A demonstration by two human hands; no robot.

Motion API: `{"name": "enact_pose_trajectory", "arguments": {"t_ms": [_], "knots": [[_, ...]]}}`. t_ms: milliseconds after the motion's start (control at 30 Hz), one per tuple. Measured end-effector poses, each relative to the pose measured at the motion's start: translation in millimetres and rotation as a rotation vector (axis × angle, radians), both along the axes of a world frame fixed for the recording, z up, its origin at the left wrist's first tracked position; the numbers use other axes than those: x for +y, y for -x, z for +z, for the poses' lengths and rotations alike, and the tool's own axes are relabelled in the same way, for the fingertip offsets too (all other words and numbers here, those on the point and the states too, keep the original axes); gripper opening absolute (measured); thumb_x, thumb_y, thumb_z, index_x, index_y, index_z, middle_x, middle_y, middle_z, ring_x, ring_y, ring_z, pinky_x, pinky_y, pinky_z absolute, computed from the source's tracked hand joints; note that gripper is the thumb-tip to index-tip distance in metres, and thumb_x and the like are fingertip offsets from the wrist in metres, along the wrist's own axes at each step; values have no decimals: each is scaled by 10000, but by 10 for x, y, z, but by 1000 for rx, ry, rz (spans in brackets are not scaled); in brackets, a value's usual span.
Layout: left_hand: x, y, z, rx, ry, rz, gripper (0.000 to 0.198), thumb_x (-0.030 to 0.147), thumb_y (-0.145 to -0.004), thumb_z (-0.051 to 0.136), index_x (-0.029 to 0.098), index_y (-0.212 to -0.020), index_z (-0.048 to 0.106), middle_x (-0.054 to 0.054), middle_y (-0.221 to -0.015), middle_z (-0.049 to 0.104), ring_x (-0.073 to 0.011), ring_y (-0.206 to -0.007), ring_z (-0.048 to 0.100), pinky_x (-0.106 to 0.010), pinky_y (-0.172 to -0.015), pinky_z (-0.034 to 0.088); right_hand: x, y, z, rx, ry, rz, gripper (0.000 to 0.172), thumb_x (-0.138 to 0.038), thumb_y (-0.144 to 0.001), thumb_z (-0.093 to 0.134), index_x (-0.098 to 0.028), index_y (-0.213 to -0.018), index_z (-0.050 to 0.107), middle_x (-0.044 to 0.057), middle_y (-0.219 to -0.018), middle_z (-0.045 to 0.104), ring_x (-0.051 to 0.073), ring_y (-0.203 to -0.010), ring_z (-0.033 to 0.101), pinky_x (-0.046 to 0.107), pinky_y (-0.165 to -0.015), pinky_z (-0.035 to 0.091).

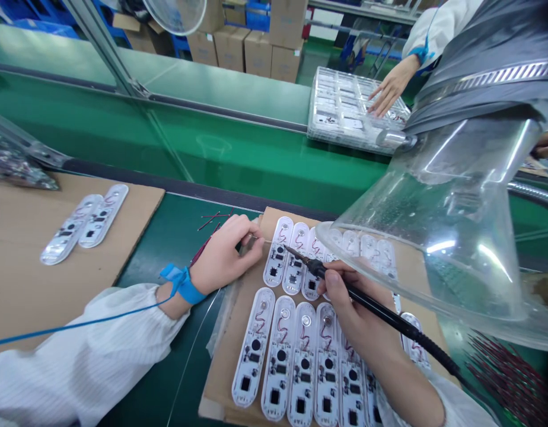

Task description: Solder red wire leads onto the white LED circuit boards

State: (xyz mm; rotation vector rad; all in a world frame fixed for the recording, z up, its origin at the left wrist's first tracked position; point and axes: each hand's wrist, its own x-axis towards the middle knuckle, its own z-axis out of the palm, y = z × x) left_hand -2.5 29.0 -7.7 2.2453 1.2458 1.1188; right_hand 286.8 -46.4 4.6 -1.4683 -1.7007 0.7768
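My left hand pinches a thin strand of solder wire, whose tail trails down over the green table. In my right hand is a black soldering iron, held like a pen. Its tip meets or nearly meets the wire's end over the leftmost white circuit board of the upper row; exact contact is too small to tell. Below lies a second row of long round-ended boards, with red wires and black parts. Both rows rest on a cardboard sheet; my right forearm hides some boards.
A clear fume hood overhangs the right side. Red wires lie bunched at lower right, a few loose by my left hand. Two boards lie on left cardboard. Across the green belt, another person's hand touches a clear tray.
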Motion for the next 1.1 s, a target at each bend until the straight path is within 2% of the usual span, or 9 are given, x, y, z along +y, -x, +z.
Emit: {"name": "enact_pose_trajectory", "arguments": {"t_ms": [200, 400, 600, 900, 1000, 1100], "knots": [[6, 6, -8, -27, -38, 44, 187, 108, -1027, 592, 228, -891, 550, 43, -781, 458, -160, -723, 478, -320, -697, 404, -12, 39, 70, 65, -33, -74, 142, -453, -1140, 675, -330, -1153, 744, -10, -843, 757, 237, -744, 707, 428, -757, 596], [12, 2, 1, -22, -29, 62, 189, 109, -1016, 588, 234, -883, 537, 41, -776, 456, -166, -727, 475, -325, -700, 408, 43, 51, 43, 35, 35, -41, 243, -554, -1111, 694, -327, -1167, 759, 21, -911, 815, 258, -771, 741, 451, -764, 612], [13, -6, 11, -4, -21, 58, 185, 117, -1011, 584, 238, -881, 533, 38, -770, 475, -169, -717, 477, -328, -687, 401, 67, 66, -1, 82, 87, -1, 232, -545, -1118, 686, -327, -1153, 758, 30, -934, 828, 268, -835, 782, 427, -713, 638], [-1, 8, 29, -1, -36, 35, 155, 124, -1018, 580, 228, -905, 565, 39, -778, 476, -159, -708, 490, -316, -683, 410, 111, 114, 26, 18, 45, 4, 271, -572, -1106, 681, -314, -1109, 764, 37, -909, 825, 268, -801, 777, 411, -662, 614], [-17, 6, 50, -57, -28, 62, 150, 97, -999, 551, 227, -928, 577, 34, -783, 476, -156, -697, 484, -305, -662, 414, 112, 109, 86, 11, 8, -15, 279, -577, -1106, 677, -311, -1121, 761, 32, -899, 824, 254, -763, 764, 401, -662, 614], [-19, 13, 79, -125, 20, 85, 138, 122, -1023, 541, 219, -963, 618, 30, -779, 491, -147, -674, 485, -291, -632, 413, 59, 56, 252, 26, -37, -49, 272, -547, -1120, 670, -291, -1074, 751, 21, -847, 809, 228, -735, 757, 367, -677, 627]]}}
